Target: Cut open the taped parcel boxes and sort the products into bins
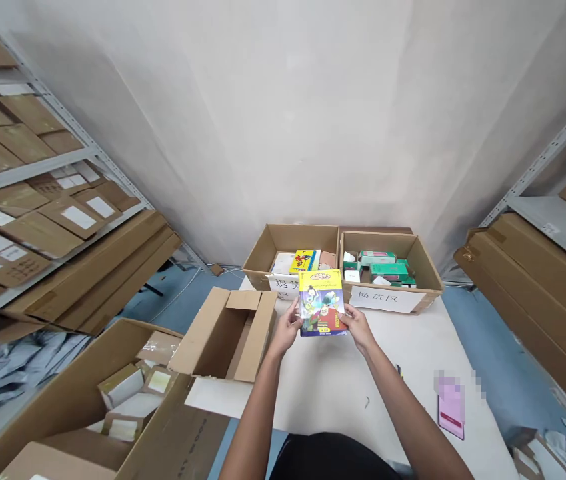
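A colourful picture book (pixel 321 303), yellow at the top with cartoon figures on its cover, is held up over the white table. My left hand (pixel 289 325) pinches its lower left edge, and my right hand (pixel 359 327) grips the lower right edge. Just behind the book stands an open cardboard box (pixel 257 257) with a handwritten paper label, holding a yellow book (pixel 305 261) and other flat items. Beside it is a second labelled cardboard box (pixel 425 267) with green-and-white small boxes (pixel 390 271) inside. An open-flapped carton (pixel 207 327) sits left of my left hand.
A pink-screened phone (pixel 451 410) lies on the right of the white table (pixel 333 393). At lower left stands a big carton (pixel 163 413) full of small parcels. Shelves (pixel 63 170) stacked with cardboard boxes line the left; another shelf (pixel 547 213) is at right.
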`<state>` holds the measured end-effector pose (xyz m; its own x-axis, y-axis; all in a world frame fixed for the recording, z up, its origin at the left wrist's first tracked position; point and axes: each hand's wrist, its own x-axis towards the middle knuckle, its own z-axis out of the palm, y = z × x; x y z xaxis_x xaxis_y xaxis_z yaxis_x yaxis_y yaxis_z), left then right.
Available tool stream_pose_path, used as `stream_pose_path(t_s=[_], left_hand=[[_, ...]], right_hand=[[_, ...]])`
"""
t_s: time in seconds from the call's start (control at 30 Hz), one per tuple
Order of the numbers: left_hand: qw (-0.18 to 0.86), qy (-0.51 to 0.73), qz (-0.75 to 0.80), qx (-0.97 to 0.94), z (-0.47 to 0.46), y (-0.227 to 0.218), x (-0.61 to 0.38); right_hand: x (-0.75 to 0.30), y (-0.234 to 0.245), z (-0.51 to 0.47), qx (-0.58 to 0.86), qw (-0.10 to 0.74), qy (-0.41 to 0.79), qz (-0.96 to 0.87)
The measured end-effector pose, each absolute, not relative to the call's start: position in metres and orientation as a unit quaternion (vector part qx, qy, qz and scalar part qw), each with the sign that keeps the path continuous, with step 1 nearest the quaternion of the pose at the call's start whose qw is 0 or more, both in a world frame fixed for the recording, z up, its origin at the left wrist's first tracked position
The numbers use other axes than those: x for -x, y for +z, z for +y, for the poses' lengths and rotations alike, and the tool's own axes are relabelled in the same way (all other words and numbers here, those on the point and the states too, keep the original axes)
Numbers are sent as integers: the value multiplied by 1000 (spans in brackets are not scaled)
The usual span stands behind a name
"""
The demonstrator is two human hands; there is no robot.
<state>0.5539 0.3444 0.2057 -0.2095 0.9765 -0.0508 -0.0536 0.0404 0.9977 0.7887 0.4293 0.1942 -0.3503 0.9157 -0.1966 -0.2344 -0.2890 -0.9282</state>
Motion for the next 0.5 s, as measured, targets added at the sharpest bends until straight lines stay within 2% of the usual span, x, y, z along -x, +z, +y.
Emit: stream_pose_path(t_s=[0.17,0.27,0.4,0.5], left_hand=[[379,618,557,-404,438,230,-530],[293,621,613,-390,483,236,-518],[282,609,647,-362,478,209,-508],[316,591,659,-341,441,170,-515]], right_hand=[[-732,222,517,423,438,642,-465],[-708,227,571,495,460,534,-507],[-713,182,582,577,452,368,-571],[-738,120,542,588,420,330,-608]])
